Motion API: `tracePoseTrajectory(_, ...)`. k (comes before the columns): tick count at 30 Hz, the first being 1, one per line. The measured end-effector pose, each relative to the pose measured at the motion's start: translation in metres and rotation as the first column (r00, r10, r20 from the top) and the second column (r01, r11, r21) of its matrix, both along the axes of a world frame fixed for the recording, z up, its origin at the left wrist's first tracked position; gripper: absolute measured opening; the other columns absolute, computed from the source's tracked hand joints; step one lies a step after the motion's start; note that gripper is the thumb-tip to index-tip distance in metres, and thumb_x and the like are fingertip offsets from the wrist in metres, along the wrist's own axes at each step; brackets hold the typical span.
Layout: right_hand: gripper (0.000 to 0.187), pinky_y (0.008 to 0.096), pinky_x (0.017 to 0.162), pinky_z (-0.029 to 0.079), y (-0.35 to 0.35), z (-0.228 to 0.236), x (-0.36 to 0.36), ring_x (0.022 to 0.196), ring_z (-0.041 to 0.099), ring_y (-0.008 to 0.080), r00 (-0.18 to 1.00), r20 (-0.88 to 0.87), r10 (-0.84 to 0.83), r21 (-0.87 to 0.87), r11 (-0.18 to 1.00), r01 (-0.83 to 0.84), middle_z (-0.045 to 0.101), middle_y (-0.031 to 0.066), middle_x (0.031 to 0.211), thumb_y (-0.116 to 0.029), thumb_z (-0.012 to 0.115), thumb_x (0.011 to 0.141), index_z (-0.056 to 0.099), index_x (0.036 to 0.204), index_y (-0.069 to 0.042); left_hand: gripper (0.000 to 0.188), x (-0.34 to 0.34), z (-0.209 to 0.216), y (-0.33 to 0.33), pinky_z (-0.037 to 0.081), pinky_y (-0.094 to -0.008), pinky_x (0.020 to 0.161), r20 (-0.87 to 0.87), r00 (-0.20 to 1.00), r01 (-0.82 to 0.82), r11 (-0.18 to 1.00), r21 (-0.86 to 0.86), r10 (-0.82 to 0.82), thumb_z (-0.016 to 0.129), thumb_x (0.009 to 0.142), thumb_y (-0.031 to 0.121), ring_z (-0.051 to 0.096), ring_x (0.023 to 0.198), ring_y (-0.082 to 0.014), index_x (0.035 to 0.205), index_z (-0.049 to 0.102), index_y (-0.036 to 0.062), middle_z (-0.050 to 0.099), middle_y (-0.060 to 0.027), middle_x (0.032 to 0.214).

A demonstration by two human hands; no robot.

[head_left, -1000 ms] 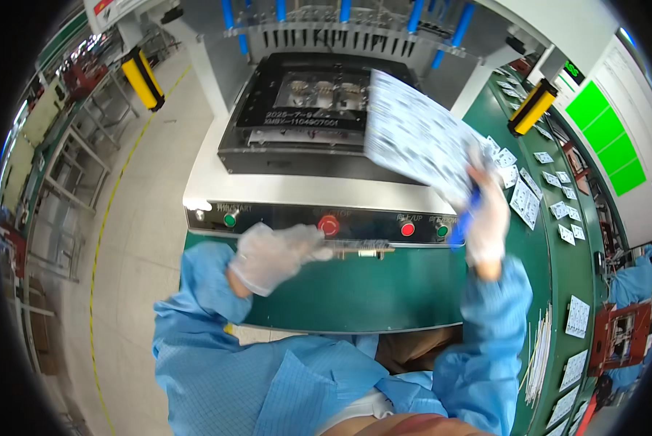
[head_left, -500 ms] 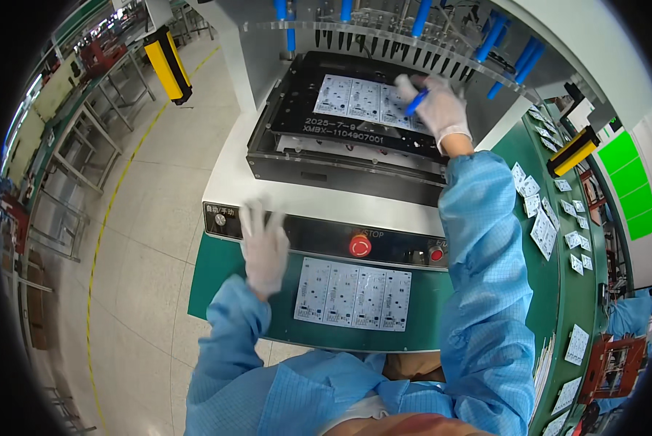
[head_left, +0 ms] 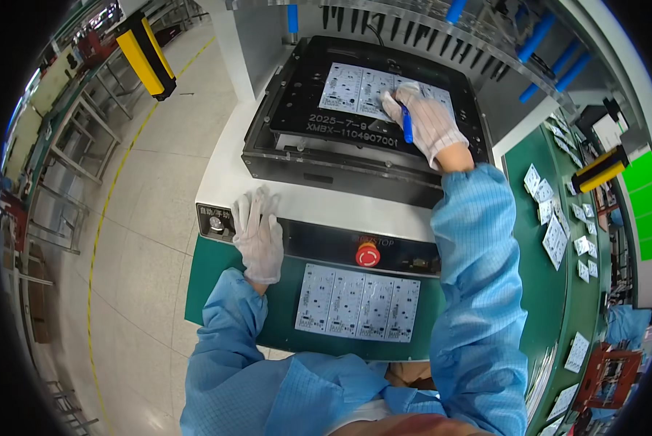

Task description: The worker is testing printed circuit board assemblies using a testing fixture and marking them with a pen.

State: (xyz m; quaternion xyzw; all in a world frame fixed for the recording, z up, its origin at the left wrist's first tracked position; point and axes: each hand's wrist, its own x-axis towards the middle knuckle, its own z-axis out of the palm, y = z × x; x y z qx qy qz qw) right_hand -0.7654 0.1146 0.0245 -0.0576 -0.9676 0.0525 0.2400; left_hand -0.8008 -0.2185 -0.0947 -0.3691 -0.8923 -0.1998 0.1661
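Observation:
A white panel of circuit boards (head_left: 342, 89) lies in the black test fixture (head_left: 302, 93) of the press in front of me. My right hand (head_left: 433, 125), in a thin white glove, is over that panel and partly covers it. Its curled fingers grip a blue pen (head_left: 407, 123); the pen's tip is hard to make out. My left hand (head_left: 259, 240), gloved too, rests with fingers stretched out on the machine's front ledge, beside a knob (head_left: 216, 224). Below the ledge another white panel of circuit boards (head_left: 356, 304) lies flat on the green bench top (head_left: 282, 320).
A red stop button (head_left: 367, 254) protrudes from the front control strip. Above the fixture hang black probes and blue posts (head_left: 293, 19). Yellow-black bars (head_left: 146, 57) flank the machine. Smaller boards (head_left: 555, 243) are scattered on the green bench at right.
My left hand has come to rest on the ledge. My right hand has shifted slightly lower over the fixture panel, with the pen now pointing more upright. The whole view has shifted a little.

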Motion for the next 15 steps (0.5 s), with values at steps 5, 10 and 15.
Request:
tracePoseTrajectory(5,0.038,0.0472,0.079,0.049,-0.007,0.016,-0.001,0.087,0.064,0.0379,0.984,0.149,-0.102,0.016,0.995,0.101,0.066,0.0194,0.092,-0.041,0.043,0.097,0.063,0.101,-0.009,0.037,0.017,-0.004,0.009,0.022,-0.0526,0.112,-0.032,0.995,-0.088,0.987,0.138,0.093,0.037,0.098,0.017,0.032,0.132,-0.0413,0.131,0.053,0.009,0.042,-0.015,0.142)
tracePoseTrajectory(10,0.049,0.0466,0.084,0.047,-0.011,0.02,-0.003,0.091,0.06,0.0426,0.985,0.143,-0.095,-0.089,0.99,0.108,0.063,0.0269,0.095,-0.046,0.039,0.097,0.062,0.099,-0.003,0.036,0.033,0.003,0.003,0.024,-0.0534,0.111,-0.06,0.992,-0.103,0.979,0.177,0.115,0.037,0.1,0.018,0.034,0.132,-0.0425,0.132,0.051,0.0096,0.041,-0.0166,0.142)
tracePoseTrajectory(15,0.021,0.029,0.073,0.049,-0.021,0.018,0.073,0.079,0.063,0.0228,0.851,-0.504,-0.149,-0.313,0.95,-0.019,0.065,0.0129,0.085,-0.02,0.05,0.097,0.06,0.099,-0.002,0.039,0.058,0.0,-0.005,0.025,-0.047,0.112,0.111,0.98,-0.193,0.932,0.307,0.166,0.035,0.101,0.023,0.029,0.136,-0.0425,0.135,0.048,0.0076,0.034,-0.0217,0.146)
